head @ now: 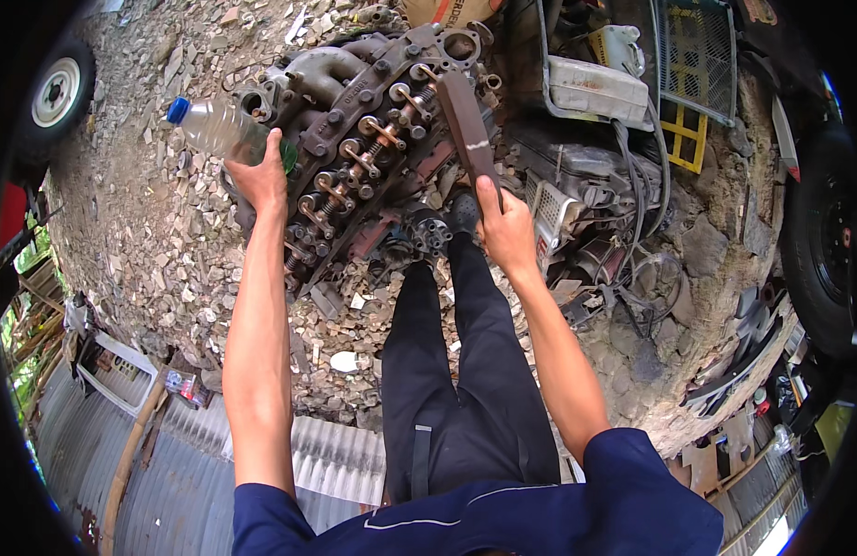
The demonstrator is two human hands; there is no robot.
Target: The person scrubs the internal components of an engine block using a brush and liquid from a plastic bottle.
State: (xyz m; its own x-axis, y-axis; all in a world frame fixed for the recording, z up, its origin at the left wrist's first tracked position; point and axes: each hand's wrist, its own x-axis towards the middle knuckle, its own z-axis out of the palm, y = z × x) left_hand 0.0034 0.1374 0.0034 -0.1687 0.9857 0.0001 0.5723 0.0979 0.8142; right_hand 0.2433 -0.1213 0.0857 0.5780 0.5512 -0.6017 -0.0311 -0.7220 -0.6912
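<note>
An engine cylinder head (pixel 331 118) with an exposed rocker arm shaft (pixel 362 161) stands before me, tilted diagonally across the view. To its left, my left hand (pixel 261 174) grips a clear plastic bottle (pixel 216 127) with a blue cap; the bottle lies nearly level, and its green-tinted end is partly behind my fingers. My right hand (pixel 505 226) is closed around the lower end of a long dark brown bar (pixel 466 125) bearing a pale mark. The bar's far end overlaps the upper right of the rocker assembly; whether they touch, I cannot tell.
Broken stones and tile pieces (pixel 157 257) cover the ground. At right lie cables (pixel 633 181), a grey-white container (pixel 598 90) and a yellow plastic crate (pixel 684 139). Wheels stand at far left (pixel 56 92) and far right (pixel 828 236). Corrugated sheets (pixel 185 472) lie lower left.
</note>
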